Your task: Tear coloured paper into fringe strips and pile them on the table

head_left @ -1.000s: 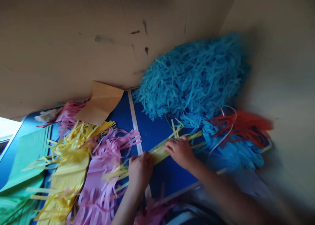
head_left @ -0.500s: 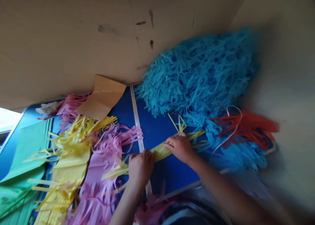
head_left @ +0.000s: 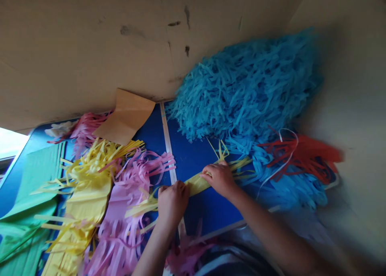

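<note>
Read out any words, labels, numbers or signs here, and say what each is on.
None can be read. The yellow fringed strip at the left hand and right hand, the blue shredded paper, the brown sheet and the cardboard wall show plain colour and dark smudges only.

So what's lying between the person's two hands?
A folded yellow paper strip runs from the left hand to the right hand, over the blue table, as the head view shows.
</note>
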Available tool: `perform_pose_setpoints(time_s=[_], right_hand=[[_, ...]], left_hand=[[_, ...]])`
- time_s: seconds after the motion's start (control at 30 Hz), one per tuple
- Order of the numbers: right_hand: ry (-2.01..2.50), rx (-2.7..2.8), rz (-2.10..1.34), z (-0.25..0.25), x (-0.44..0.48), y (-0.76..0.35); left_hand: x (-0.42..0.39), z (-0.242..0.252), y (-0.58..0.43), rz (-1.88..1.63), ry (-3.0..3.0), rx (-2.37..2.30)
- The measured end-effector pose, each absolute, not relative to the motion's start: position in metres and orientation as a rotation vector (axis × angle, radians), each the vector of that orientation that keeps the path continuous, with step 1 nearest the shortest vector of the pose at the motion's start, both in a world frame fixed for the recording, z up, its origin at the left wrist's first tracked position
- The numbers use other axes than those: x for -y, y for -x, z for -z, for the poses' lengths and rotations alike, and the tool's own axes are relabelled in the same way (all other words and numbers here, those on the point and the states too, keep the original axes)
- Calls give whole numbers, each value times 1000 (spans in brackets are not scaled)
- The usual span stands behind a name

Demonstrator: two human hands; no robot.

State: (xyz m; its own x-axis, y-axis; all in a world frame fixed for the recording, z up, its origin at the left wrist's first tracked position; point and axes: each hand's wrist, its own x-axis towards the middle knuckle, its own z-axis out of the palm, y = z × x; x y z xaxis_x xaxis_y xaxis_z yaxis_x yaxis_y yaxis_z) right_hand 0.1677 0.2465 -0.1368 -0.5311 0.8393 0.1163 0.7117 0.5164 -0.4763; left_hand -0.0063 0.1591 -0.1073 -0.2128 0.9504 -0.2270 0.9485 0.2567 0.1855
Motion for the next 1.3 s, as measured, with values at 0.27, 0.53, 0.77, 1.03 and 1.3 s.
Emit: perform_pose_setpoints(time_s=[0.27,0.53,0.77,1.03,1.3], right_hand=[[1299,2462,-454,139,-249,-168],[985,2561,-205,103,-234,-191],[487,2866,-140,113,-244,-200],[649,2693,-437,121,-266,-195],[670,2683,-267,115,-254,-195]], left_hand=[[-156,103,12,-165,-1969,-2226],[-161,94,24,-165,-2459,-1683],[-157,83,26,-99,-2521,-1675],[-151,84,16,-200,-2446,-1746],[-150,94,14,-299,-2410,-1876]])
